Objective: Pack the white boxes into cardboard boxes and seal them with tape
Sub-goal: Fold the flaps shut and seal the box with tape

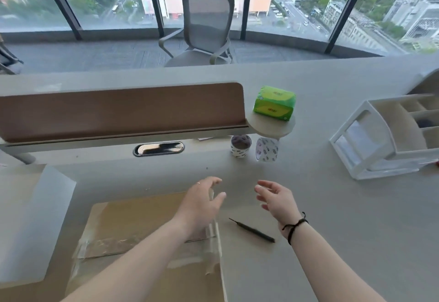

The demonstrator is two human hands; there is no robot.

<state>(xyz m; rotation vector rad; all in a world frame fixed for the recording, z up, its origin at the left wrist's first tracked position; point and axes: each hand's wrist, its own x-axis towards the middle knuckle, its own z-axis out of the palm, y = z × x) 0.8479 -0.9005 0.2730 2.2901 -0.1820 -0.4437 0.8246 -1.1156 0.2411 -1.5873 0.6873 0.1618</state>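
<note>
White, matt: a box (31,225) at the far left of the desk (356,218), lying flat, its long side running away from the viewer; it sits just beside the cardboard and well left of both hands.

Brown cardboard (133,223): flattened, lying on the desk in front of the person, clear tape in strips along its near and right edges; the left forearm crosses over it.

Left hand (202,202): raised over the far right corner of the cardboard, fingers spread and loosely bent, grasping nothing that can be made out; a wisp of clear tape may cling near the fingers, too faint to tell.

Black pen-like tool (252,230): on the desk between the two forearms, slanted, thin tip pointing up-left.

Right hand (276,200): raised over bare desk, fingers relaxed and released, empty; dark cord at the wrist.

Tape rolls, printed: one (240,146) upright on its flat side, the other (266,149) on edge, both straight ahead of the hands under a small round shelf bearing a green tissue pack (274,102); the right hand looks the nearer to them.

White plastic organiser (389,135): far right, tilted.

Judgement: packing not begun; the white box lies to the left, so the left hand is the nearer for fetching it.
</note>
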